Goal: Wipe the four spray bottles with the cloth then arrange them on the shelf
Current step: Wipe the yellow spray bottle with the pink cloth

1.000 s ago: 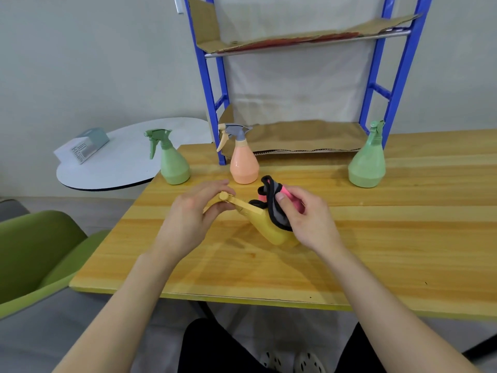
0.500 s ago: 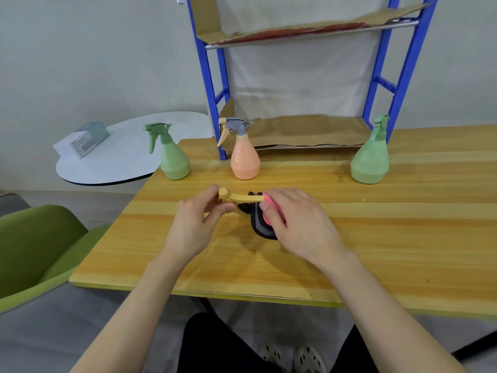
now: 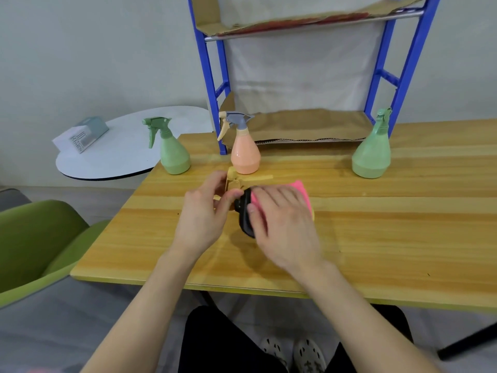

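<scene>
Peach bottle point(image 3: 245, 157) — just behind yellow bottle point(image 3: 233, 182), cloth point(image 3: 300, 187)

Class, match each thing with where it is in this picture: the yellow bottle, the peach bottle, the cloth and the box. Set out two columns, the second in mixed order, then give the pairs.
Column one
1. yellow bottle
2. peach bottle
3. cloth
4. box

Column two
A. on the round table
B. under the right hand
C. upright, in front of a blue leg of the shelf
D. gripped at its spray end by the left hand

Pairs: 1-D, 2-C, 3-B, 4-A
</scene>
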The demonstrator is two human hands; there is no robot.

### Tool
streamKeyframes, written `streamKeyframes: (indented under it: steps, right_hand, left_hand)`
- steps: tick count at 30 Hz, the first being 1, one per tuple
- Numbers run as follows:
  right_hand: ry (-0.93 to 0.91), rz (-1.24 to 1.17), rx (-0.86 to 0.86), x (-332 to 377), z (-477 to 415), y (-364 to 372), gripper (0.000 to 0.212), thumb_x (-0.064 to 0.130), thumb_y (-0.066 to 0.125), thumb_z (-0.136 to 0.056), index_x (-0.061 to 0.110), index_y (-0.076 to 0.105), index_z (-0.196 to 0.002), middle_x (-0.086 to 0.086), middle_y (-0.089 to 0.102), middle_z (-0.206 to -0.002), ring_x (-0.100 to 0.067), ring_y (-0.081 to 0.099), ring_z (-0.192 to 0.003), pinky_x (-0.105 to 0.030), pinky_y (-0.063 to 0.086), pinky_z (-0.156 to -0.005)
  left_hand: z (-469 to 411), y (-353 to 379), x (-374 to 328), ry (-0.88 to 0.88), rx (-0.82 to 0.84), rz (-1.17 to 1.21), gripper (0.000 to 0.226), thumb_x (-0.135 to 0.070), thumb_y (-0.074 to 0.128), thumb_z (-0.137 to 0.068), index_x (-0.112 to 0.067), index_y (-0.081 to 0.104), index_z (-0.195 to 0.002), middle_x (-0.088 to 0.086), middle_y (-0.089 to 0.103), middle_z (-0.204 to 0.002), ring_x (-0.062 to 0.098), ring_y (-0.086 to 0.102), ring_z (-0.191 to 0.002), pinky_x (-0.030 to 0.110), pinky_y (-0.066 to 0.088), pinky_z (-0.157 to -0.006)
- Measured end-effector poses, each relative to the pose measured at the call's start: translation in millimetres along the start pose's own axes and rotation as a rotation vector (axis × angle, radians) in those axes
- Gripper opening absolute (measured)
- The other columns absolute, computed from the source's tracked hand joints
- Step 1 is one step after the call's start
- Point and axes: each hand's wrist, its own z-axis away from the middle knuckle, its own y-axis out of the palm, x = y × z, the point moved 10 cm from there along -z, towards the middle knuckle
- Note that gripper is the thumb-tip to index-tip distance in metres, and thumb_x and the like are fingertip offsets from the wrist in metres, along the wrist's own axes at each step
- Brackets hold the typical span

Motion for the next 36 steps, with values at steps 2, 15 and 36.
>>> streamKeyframes:
  steps: [2, 15, 36]
  right_hand:
    - [-0.051, -0.053, 0.038, -7, 1, 6, 0.032, 0.034, 0.050, -0.111, 0.017, 0.069, -0.130, 0.002, 0.072, -0.129, -0.020, 0.061, -0.122, -0.041, 0.044, -0.112]
    - [0.263, -0.223, -0.055, -63, 2, -9, 0.023, 0.029, 0.046, -0.112, 0.023, 0.065, -0.102, 0.008, 0.068, -0.092, -0.017, 0.062, -0.085, -0.034, 0.044, -0.080]
    - [0.074, -0.200, -0.109, -39, 11, -4, 0.032, 0.027, 0.050, -0.112, 0.016, 0.069, -0.135, 0.004, 0.070, -0.134, -0.017, 0.060, -0.130, -0.036, 0.042, -0.116]
  left_hand:
    - [0, -4, 3, -0.021, 0.002, -0.002, 0.026, -0.036, 0.068, -0.104, -0.016, 0.066, -0.121, -0.016, 0.074, -0.093, 0.008, 0.076, -0.082, 0.029, 0.061, -0.065]
    - [9, -9, -2, -0.048, 0.008, 0.045, 0.035, -0.042, 0.062, -0.102, -0.014, 0.066, -0.123, -0.010, 0.076, -0.096, -0.001, 0.077, -0.076, 0.017, 0.059, -0.060]
    - [-4, -2, 3, -0.154, 0.024, -0.027, 0.024, -0.044, 0.069, -0.104, -0.022, 0.070, -0.112, -0.007, 0.078, -0.081, 0.008, 0.076, -0.066, 0.041, 0.064, -0.063]
